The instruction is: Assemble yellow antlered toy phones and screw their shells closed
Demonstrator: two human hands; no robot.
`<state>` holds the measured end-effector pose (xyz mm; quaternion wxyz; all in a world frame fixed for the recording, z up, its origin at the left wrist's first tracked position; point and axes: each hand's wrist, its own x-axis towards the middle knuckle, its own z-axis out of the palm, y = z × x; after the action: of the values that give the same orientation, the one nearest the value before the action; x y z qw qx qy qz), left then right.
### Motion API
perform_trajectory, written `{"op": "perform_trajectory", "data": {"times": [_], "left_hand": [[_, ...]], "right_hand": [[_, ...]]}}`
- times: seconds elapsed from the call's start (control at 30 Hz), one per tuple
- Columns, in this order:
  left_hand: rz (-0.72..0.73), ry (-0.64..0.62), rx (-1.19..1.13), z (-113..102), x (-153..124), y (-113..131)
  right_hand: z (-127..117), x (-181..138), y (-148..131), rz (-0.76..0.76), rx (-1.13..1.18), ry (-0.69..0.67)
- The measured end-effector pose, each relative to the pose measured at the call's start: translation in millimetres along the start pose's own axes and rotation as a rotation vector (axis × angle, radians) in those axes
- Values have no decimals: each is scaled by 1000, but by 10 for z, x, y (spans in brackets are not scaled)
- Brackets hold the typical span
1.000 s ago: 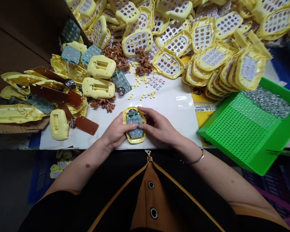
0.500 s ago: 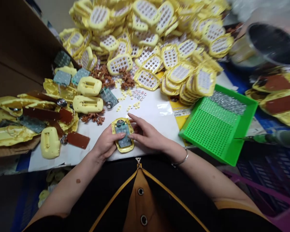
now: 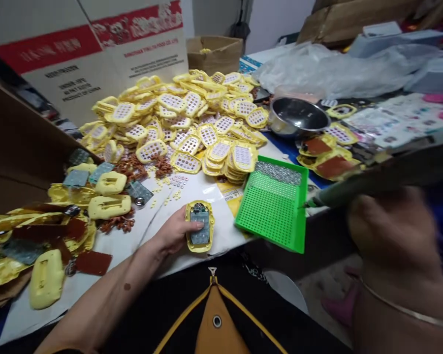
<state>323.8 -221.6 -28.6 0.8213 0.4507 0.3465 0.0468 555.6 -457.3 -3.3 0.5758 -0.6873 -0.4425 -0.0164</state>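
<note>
My left hand (image 3: 173, 231) holds a yellow plastic shell (image 3: 200, 247) near the table's front edge, its open inside facing up. A grey-green circuit board (image 3: 200, 233) lies in the shell, and my thumb presses on it. At the right, my right hand (image 3: 395, 236), blurred by motion, is closed against the body of an electric screwdriver (image 3: 350, 189); some fingers are hidden. The tool's tip points left at the right wall of a green perforated tray (image 3: 271, 211). Small metal screws (image 3: 276, 173) lie at the tray's far end.
A large heap of yellow shells with white button faces (image 3: 192, 108) covers the back. More shells, circuit boards and brown plates (image 3: 93, 263) lie left, beside brown rubbery pieces (image 3: 118, 223) and small loose buttons (image 3: 177, 182). A metal bowl (image 3: 299, 118) stands behind the tray.
My right hand has left the shell and moved right to the screwdriver. My left hand still holds the shell and board. The view has tilted up and turned right.
</note>
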Motion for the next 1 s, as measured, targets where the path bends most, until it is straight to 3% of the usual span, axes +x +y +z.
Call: {"op": "perform_trajectory", "data": {"times": [0.1, 0.2, 0.27, 0.37, 0.63, 1.0], "left_hand": [[-47, -40, 18, 179, 193, 18], [-72, -72, -10, 314, 349, 32], [-79, -90, -39, 382, 430, 28], [-93, -87, -81, 445, 512, 1], [-140, -44, -120, 453, 545, -20], [-179, -62, -147, 401, 573, -44]], "right_hand": [[-12, 101, 128, 204, 252, 208], [57, 276, 110, 249, 416, 233], [149, 401, 49, 258, 486, 162], [347, 531, 32, 234, 469, 49], [848, 655, 363, 77, 347, 67], [983, 707, 516, 64, 303, 15]]}}
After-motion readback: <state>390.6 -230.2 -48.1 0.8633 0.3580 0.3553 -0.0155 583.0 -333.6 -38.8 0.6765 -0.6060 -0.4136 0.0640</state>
